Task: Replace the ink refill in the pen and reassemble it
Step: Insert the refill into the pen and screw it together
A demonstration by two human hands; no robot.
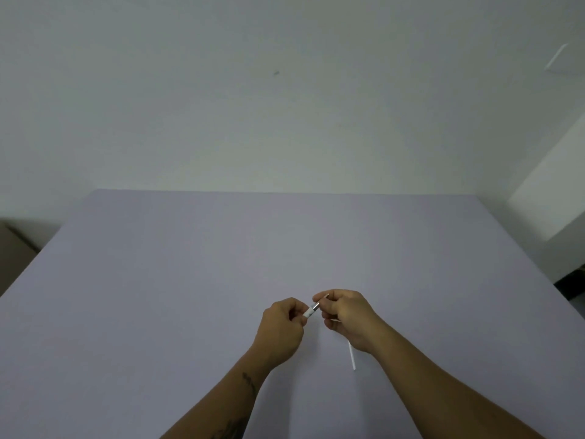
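a bare, plain indoor room, its kind not clear: a pale lilac table [221,264] stands against blank white walls [285,106], nothing else telling.

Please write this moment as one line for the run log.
stage: pen tip end being worked | left hand: grips pen | right hand: pinches metal tip | thin white tube: under right hand

Single wide-angle view from head height, facing forward and down across the lilac worktop [190,280] toward a pale wall [285,106]. Close to the hands [316,318], low in the middle of frame, with both forearms entering from the bottom edge
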